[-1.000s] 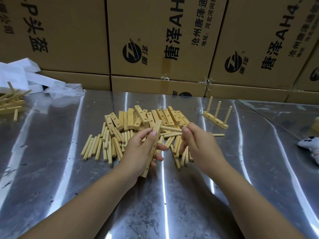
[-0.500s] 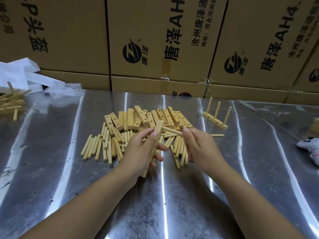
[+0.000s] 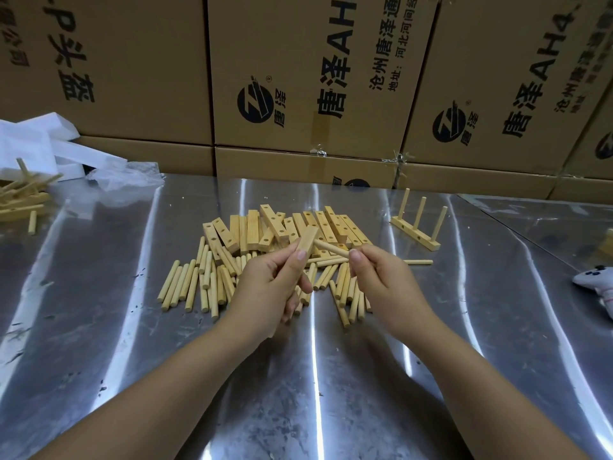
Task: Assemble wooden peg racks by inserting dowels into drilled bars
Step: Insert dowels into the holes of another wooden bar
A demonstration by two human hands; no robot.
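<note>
The left hand (image 3: 265,287) is holding a bar (image 3: 306,242) above the surface (image 3: 99,327), grip clamped around it. The right hand (image 3: 384,287) is pinching a dowel (image 3: 331,250) in its grip, the dowel's far tip lying against the bar near its top.

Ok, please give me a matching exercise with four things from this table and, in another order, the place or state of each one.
1 left hand
2 right hand
3 finished rack
4 white foam

a stands right of the pile, three pegs up
b pinches a dowel
c far left, by the boxes
d grips a bar

Pairs: 1-d, 2-b, 3-a, 4-c
</note>
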